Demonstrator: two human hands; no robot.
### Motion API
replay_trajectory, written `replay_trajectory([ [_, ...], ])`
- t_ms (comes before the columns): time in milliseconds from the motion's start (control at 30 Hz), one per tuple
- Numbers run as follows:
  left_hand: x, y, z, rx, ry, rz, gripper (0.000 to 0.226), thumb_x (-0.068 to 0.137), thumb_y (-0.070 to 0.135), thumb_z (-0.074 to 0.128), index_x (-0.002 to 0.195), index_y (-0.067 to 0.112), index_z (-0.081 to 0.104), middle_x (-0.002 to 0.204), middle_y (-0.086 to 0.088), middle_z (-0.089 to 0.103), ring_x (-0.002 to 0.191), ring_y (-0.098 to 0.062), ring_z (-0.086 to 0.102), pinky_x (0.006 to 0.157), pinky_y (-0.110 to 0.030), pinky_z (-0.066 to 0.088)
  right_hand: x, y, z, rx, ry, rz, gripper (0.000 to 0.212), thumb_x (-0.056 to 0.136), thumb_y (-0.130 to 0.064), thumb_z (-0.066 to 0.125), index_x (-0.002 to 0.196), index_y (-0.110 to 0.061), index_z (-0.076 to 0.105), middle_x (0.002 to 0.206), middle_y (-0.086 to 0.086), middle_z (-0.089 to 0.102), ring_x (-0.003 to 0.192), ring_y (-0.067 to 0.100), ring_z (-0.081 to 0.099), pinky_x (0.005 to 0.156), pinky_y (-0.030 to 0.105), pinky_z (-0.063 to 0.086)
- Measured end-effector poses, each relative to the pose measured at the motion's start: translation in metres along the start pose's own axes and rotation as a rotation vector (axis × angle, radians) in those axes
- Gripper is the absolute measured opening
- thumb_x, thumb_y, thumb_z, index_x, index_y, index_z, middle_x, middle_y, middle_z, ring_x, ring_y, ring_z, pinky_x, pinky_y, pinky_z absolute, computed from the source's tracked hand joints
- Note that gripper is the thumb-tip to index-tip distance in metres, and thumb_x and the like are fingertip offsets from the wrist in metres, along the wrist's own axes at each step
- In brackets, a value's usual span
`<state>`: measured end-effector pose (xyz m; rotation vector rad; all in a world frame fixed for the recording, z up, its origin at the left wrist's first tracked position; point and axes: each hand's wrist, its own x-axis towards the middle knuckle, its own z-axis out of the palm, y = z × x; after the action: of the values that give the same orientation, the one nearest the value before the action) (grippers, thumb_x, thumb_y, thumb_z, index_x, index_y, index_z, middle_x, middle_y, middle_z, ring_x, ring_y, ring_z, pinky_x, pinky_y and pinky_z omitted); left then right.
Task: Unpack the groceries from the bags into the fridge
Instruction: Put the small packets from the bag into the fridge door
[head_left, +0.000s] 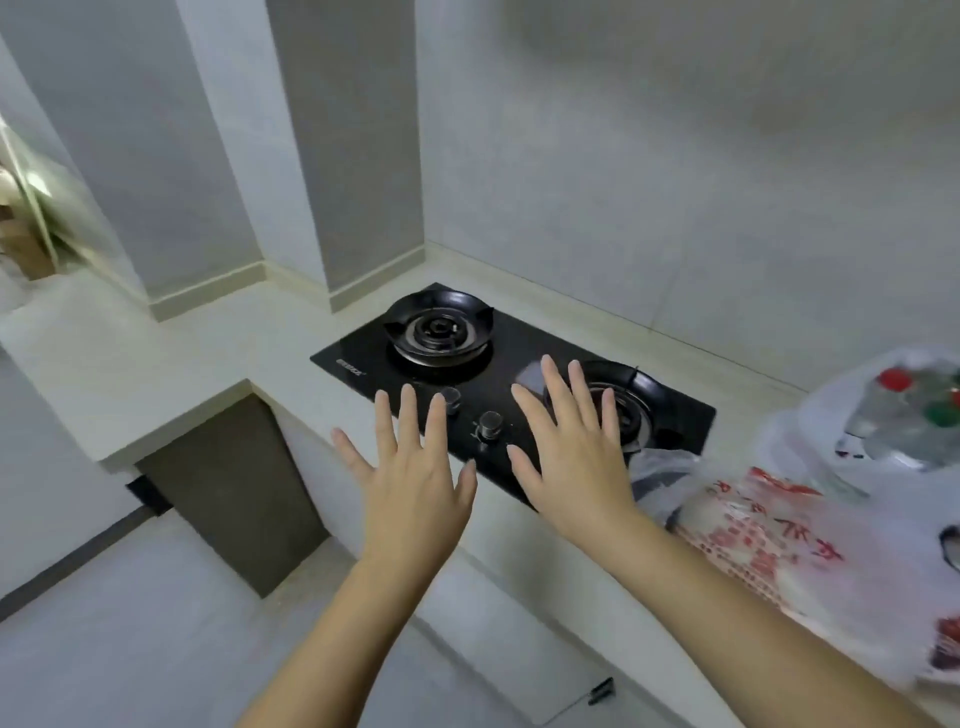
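Grocery bags (769, 551) lie rightward; left hand (413, 493) and right hand (576, 467) hover splayed over stove (363, 358), grips released.

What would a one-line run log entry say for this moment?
left hand: open, empty | right hand: open, empty | both: spread above hob | grocery bags: on counter at right, untouched
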<state>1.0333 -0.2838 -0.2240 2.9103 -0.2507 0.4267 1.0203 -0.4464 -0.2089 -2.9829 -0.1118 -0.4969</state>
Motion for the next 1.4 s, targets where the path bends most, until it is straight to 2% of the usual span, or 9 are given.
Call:
replay_trajectory([
  [267,0.016,0.091,0.073,-0.14,-0.142,0.348,0.042,0.072,0.034,0.075,0.108,0.016,0.064,0.138,-0.013,0.052,0.137,-0.038,0.037,0.104,-0.072,0.009,-0.076,0.117,0.018,-0.057,-0.17,0.32,0.043,0.086,-0.026,0.066,0.128,-0.018,0.059,0.152,0.01,0.039,0.14,0.031,0.037,0.108,0.045,0.036],
  [467,-0.006,0.154,0.105,-0.174,-0.239,0.534,0.032,0.069,0.03,0.073,0.097,0.016,0.067,0.124,-0.008,0.059,0.128,-0.034,0.048,0.105,-0.069,0.008,-0.135,0.188,0.014,-0.066,-0.454,0.481,0.04,0.097,-0.033,0.048,0.136,-0.024,0.051,0.149,-0.006,0.038,0.132,0.017,0.041,0.102,0.032,0.04],
  [633,-0.024,0.203,0.129,-0.336,-0.44,0.678,0.026,0.08,0.027,0.054,0.101,0.017,0.066,0.104,-0.001,0.062,0.102,-0.027,0.059,0.106,-0.049,0.031,-0.149,0.233,0.005,-0.14,-0.684,0.507,0.04,0.099,-0.034,0.044,0.138,-0.028,0.045,0.13,-0.007,0.056,0.11,0.016,0.058,0.086,0.028,0.046],
  [767,-0.053,0.233,0.157,-0.214,-0.538,0.751,0.036,0.087,0.032,0.044,0.112,0.014,0.062,0.103,-0.004,0.064,0.104,-0.027,0.058,0.113,-0.049,-0.003,-0.166,0.259,0.012,-0.155,-0.832,0.513,0.046,0.093,-0.038,0.054,0.138,-0.031,0.045,0.131,-0.008,0.056,0.111,0.017,0.058,0.087,0.03,0.046],
  [833,-0.062,0.243,0.164,-0.153,-0.582,0.731,0.05,0.085,0.042,0.049,0.126,0.014,0.053,0.121,-0.005,0.057,0.12,-0.028,0.049,0.111,-0.054,-0.015,-0.178,0.27,0.018,-0.137,-0.89,0.531,0.063,0.087,-0.043,0.061,0.143,-0.03,0.037,0.137,-0.006,0.05,0.12,0.02,0.052,0.094,0.032,0.045],
  [967,-0.067,0.247,0.177,-0.04,-0.759,0.651,0.091,0.077,0.066,0.055,0.147,0.024,0.016,0.153,-0.006,0.016,0.144,-0.031,0.007,0.114,-0.057,-0.001,-0.197,0.281,0.029,-0.073,-0.986,0.536,0.101,0.078,-0.05,0.071,0.154,-0.03,0.008,0.153,-0.003,0.027,0.137,0.024,0.033,0.107,0.035,0.036],
  [1167,-0.078,0.253,0.188,0.018,-0.864,0.599,0.105,0.075,0.058,0.066,0.15,0.024,0.002,0.16,-0.008,-0.014,0.147,-0.033,-0.006,0.115,-0.054,0.006,-0.203,0.293,0.034,-0.084,-1.095,0.47,0.11,0.077,-0.059,0.067,0.154,-0.031,-0.006,0.156,0.002,0.018,0.141,0.029,0.025,0.109,0.041,0.034],
  [1300,-0.078,0.258,0.191,0.029,-0.872,0.554,0.099,0.075,0.058,0.066,0.148,0.025,0.008,0.159,-0.007,-0.01,0.146,-0.033,-0.002,0.114,-0.055,0.008,-0.194,0.308,0.034,0.039,-0.923,0.584,0.065,0.094,-0.043,0.055,0.149,-0.021,0.028,0.148,0.003,0.039,0.133,0.024,0.041,0.104,0.035,0.039],
  [1400,-0.073,0.273,0.185,0.046,-0.829,0.487,0.082,0.082,0.07,0.048,0.144,0.02,0.03,0.154,-0.007,0.02,0.142,-0.03,0.014,0.111,-0.056,0.007,-0.192,0.317,0.036,-0.078,-0.817,0.539,0.028,0.098,-0.023,0.047,0.125,-0.014,0.051,0.125,0.005,0.059,0.113,0.022,0.056,0.086,0.029,0.044],
])
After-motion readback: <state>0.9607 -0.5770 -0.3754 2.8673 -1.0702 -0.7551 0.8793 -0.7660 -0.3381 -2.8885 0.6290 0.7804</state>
